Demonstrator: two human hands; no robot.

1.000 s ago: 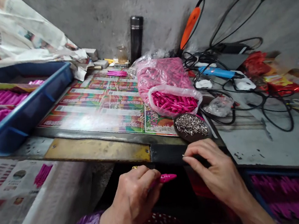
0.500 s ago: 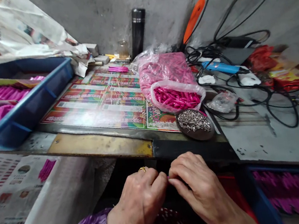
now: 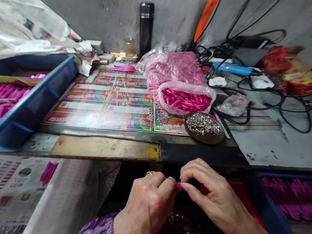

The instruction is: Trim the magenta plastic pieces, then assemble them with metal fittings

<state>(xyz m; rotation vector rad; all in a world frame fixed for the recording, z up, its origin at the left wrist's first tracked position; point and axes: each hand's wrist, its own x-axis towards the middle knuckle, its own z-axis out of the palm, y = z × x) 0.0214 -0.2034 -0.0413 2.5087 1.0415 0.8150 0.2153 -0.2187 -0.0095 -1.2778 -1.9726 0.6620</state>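
Above my lap, my left hand (image 3: 148, 207) is closed in a fist round small pink plastic pieces (image 3: 179, 186), of which only the ends show past the fingers. My right hand (image 3: 210, 194) pinches thumb and fingertips together right against those ends; whatever sits in the pinch is too small or hidden to make out. On the table beyond, a dark oval dish (image 3: 204, 127) holds many tiny silvery metal pins. Behind it lies an open clear plastic bag (image 3: 171, 68) full of loose pink pieces.
A blue tray (image 3: 50, 87) of pink pieces stands at left, another blue bin (image 3: 267, 198) at lower right. A newspaper-lined white basket (image 3: 76, 190) is at lower left. Black cables (image 3: 279, 95), a blue-handled tool (image 3: 232, 68) and a black flask (image 3: 146, 29) are further back.
More of the pink ends now shows between my two hands, and my right fingertips have shifted slightly to the right. The view has tilted a little.
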